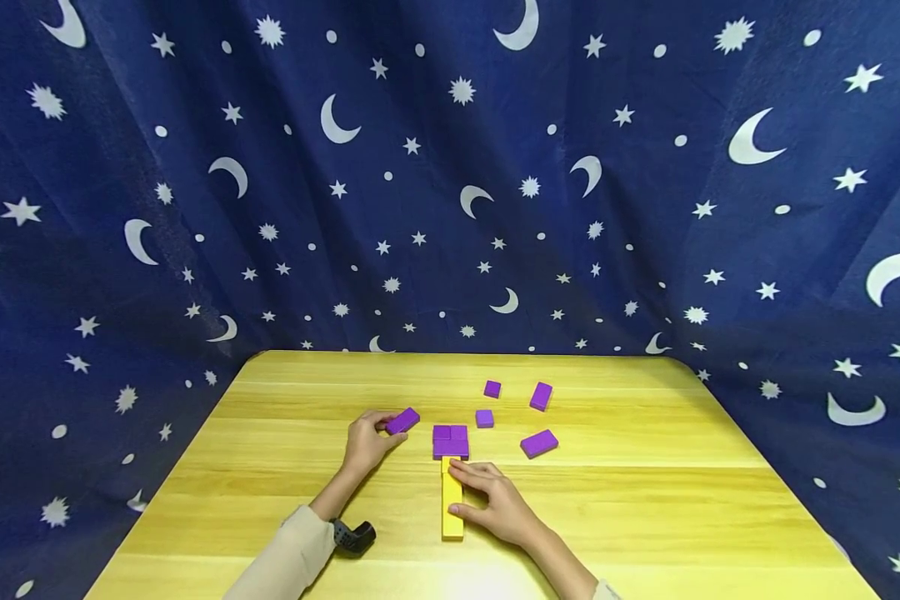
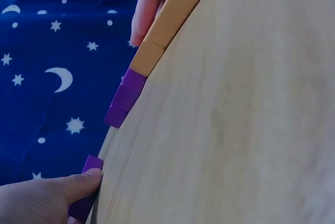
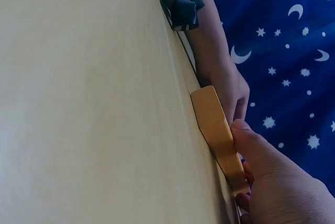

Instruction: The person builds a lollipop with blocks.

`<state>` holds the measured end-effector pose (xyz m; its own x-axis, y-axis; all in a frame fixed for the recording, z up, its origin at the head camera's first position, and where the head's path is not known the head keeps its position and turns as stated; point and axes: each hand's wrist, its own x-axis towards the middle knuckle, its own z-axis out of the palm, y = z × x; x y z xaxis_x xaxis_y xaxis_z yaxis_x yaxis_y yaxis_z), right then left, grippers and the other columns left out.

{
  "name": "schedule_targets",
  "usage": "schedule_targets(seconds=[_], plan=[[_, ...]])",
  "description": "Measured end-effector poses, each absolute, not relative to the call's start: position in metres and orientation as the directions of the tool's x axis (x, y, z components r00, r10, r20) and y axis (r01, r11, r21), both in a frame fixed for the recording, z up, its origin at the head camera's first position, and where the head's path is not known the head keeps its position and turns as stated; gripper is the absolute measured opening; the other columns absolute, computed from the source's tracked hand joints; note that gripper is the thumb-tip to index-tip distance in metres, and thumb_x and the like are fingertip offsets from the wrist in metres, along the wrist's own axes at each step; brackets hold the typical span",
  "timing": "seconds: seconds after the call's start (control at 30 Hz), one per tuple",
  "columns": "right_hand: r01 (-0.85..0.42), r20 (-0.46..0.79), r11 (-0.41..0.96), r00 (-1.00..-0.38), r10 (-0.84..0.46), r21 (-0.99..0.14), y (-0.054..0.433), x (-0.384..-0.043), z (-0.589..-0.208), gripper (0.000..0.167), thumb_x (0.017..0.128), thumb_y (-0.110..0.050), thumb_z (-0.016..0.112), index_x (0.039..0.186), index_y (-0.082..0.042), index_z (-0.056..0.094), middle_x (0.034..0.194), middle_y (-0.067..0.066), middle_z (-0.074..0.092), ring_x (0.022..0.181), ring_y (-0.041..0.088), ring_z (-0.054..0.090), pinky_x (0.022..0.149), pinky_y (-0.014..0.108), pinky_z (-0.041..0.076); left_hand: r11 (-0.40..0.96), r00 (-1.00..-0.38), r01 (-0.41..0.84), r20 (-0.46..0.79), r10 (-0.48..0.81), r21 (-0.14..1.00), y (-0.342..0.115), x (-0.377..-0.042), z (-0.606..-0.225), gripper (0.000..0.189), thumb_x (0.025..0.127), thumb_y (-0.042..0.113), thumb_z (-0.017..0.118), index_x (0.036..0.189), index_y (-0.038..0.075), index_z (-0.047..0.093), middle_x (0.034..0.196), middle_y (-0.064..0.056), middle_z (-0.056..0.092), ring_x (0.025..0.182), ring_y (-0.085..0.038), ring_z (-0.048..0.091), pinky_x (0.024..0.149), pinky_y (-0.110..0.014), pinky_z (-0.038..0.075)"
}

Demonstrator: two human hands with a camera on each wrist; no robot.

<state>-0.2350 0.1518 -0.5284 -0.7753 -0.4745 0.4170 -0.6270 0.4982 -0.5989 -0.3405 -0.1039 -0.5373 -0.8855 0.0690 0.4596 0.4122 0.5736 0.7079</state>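
Note:
My left hand (image 1: 366, 443) pinches a purple rectangular block (image 1: 402, 421) between thumb and fingers, left of a purple group on the table. That group shows two small blocks side by side behind a longer purple block (image 1: 451, 450). A short yellow block (image 1: 446, 466) touches its front, and a long yellow block (image 1: 452, 521) continues toward me. My right hand (image 1: 501, 504) lies along the right of this yellow row, fingertips on the short block and thumb at the long one. In the right wrist view, the thumb touches the side of the yellow block (image 3: 212, 122).
Right of the group lie loose purple pieces: two cubes (image 1: 483, 418) and two rectangular blocks (image 1: 539, 443). They all rest on the wooden table (image 1: 682, 517). A dark blue curtain (image 1: 450, 167) with moons and stars hangs behind. A black device (image 1: 354, 538) is at the left wrist.

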Motion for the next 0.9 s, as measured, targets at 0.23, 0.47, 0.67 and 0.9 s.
schedule_targets(seconds=[0.23,0.47,0.67,0.9], plan=[[-0.614,0.398,0.501,-0.784,-0.476,-0.61,0.152,-0.234,-0.53,0.057,0.083,-0.043,0.065,0.128,-0.009,0.056,0.136,-0.002,0.048,0.119,0.016,0.045,0.099,0.042,0.039,0.37,-0.895,0.412,0.294,0.334,0.833,-0.124,-0.369,-0.523,0.053,0.071,0.016,0.081,0.116,-0.003,0.062,0.105,-0.016,0.064,0.093,-0.026,0.061,0.08,-0.035,0.052],[-0.604,0.389,0.508,-0.792,-0.47,-0.615,0.152,-0.234,-0.529,0.057,0.083,-0.044,0.064,0.128,-0.01,0.056,0.137,-0.003,0.047,0.119,0.015,0.044,0.099,0.044,0.038,0.215,-0.665,0.307,0.047,0.745,0.927,-0.14,-0.398,-0.499,0.07,0.076,-0.005,0.069,0.136,-0.01,0.035,0.137,-0.028,0.039,0.125,-0.039,0.038,0.104,-0.047,0.031],[-0.612,0.393,0.507,-0.786,-0.477,-0.607,0.152,-0.234,-0.526,0.057,0.084,-0.043,0.063,0.128,-0.009,0.056,0.136,-0.001,0.048,0.12,0.015,0.044,0.099,0.043,0.038,0.258,-0.623,0.307,-0.012,0.782,0.916,-0.137,-0.404,-0.494,0.074,0.072,-0.006,0.07,0.137,-0.01,0.034,0.138,-0.027,0.038,0.126,-0.039,0.037,0.105,-0.046,0.031],[-0.607,0.393,0.512,-0.79,-0.47,-0.608,0.152,-0.234,-0.526,0.057,0.083,-0.044,0.064,0.128,-0.01,0.056,0.136,-0.003,0.048,0.119,0.015,0.045,0.099,0.043,0.038,0.259,-0.616,0.321,-0.007,0.787,0.911,-0.135,-0.401,-0.491,0.07,0.071,-0.011,0.069,0.134,-0.012,0.038,0.135,-0.028,0.04,0.124,-0.041,0.038,0.103,-0.047,0.033]])
